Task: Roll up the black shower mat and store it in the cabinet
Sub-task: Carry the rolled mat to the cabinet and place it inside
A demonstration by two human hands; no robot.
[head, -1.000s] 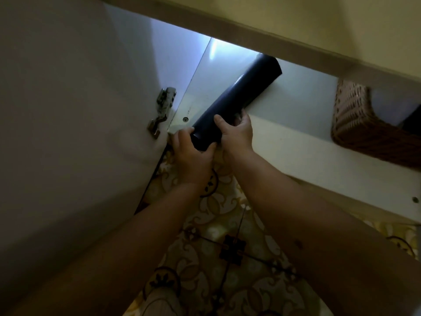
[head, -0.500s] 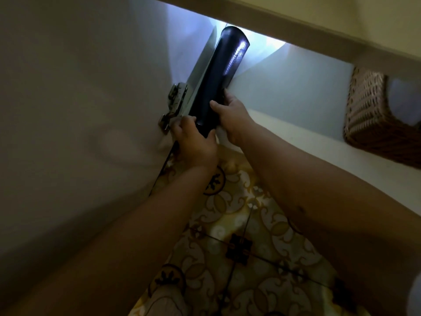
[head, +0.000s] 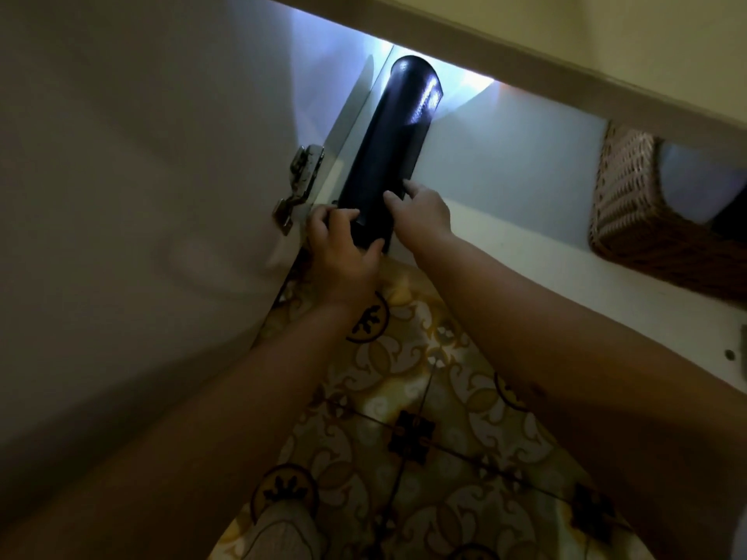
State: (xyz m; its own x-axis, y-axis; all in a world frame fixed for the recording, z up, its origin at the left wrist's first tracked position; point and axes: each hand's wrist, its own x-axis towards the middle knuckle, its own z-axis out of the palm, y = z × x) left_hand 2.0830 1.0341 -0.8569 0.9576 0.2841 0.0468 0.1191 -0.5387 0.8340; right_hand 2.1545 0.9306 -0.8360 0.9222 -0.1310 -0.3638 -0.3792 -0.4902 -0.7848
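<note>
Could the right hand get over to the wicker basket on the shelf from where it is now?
Probably yes. The right hand rests on the rolled mat, and the white shelf between it and the wicker basket shows nothing in the way. It would have to let go of the mat first.

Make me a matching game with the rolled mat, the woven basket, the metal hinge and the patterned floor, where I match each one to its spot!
Things:
1. rolled mat
2. woven basket
3. metal hinge
4. patterned floor

Places:
A. on the cabinet door's edge, left of the mat
B. down low, between the two arms
C. on the cabinet shelf, far right
D. held at its near end by both hands, along the cabinet's left side

Pairs: 1-D, 2-C, 3-A, 4-B
</note>
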